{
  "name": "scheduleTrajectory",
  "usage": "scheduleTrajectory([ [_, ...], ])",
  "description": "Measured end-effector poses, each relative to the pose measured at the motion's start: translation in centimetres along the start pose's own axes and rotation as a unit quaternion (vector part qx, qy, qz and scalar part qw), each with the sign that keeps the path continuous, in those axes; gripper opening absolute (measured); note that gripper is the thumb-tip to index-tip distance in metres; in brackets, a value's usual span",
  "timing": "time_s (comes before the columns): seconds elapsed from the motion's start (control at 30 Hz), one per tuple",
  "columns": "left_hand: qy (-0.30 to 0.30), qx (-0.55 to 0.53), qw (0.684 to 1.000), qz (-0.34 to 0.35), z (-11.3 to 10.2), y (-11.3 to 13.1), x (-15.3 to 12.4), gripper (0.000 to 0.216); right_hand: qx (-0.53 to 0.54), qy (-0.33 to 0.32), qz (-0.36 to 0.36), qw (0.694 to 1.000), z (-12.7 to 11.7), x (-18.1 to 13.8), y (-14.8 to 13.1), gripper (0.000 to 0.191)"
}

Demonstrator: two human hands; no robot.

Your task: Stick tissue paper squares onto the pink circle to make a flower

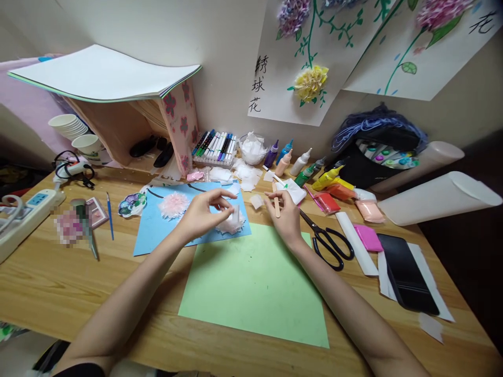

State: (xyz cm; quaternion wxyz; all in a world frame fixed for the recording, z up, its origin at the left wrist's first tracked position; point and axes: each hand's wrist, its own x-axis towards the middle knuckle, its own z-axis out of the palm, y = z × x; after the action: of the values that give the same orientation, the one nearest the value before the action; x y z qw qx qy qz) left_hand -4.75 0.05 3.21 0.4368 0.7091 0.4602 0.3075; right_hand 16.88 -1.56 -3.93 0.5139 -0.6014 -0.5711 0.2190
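Observation:
My left hand point(208, 212) hovers over the blue sheet point(153, 230), fingers curved and thumb apart from the index finger. Right by its thumb tip is a small white tissue paper piece point(236, 213), above a white tissue flower point(230, 226); I cannot make out any grip on it. A pink tissue flower point(173, 205) lies further left on the blue sheet. In my right hand point(286, 217) is a wooden craft stick point(276, 201), pointing up and down between the fingers. Beside those fingertips lies a loose tissue square point(257, 202). Below both hands lies a green sheet point(259, 293).
Black scissors point(330, 243) lie right of my right hand, near a phone point(408, 272). Paint bottles point(301, 162), a bowl of tissue point(252, 148) and markers point(215, 146) stand behind. A paintbrush point(110, 217) and power strip point(31, 220) are at left.

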Motion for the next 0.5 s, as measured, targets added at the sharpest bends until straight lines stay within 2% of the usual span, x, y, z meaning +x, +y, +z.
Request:
scheduleTrajectory([
  [0.1,-0.111,-0.022,0.993,-0.023,-0.6,-1.0,-2.7,0.025,0.006,-0.028,-0.049,0.998,-0.9,-0.8,0.5,0.016],
  [0.17,-0.143,-0.015,0.989,-0.042,-0.5,-2.2,-4.3,0.024,0.061,-0.079,-0.108,0.989,-1.2,-2.0,0.5,0.028],
  [0.23,-0.130,0.028,0.990,-0.047,0.0,-3.3,-5.5,0.020,0.125,-0.148,-0.161,0.968,-1.1,-3.3,0.4,0.041],
  [0.3,-0.112,0.090,0.989,-0.026,0.5,-4.1,-6.2,0.019,0.161,-0.214,-0.192,0.944,-0.8,-4.2,0.1,0.047],
  [0.4,-0.092,0.177,0.980,0.005,1.0,-4.5,-6.5,0.021,0.150,-0.280,-0.213,0.924,-0.2,-4.8,-0.2,0.046],
  [0.5,-0.072,0.230,0.970,0.017,1.2,-4.6,-6.4,0.023,0.117,-0.314,-0.235,0.913,0.3,-4.7,-0.4,0.043],
])
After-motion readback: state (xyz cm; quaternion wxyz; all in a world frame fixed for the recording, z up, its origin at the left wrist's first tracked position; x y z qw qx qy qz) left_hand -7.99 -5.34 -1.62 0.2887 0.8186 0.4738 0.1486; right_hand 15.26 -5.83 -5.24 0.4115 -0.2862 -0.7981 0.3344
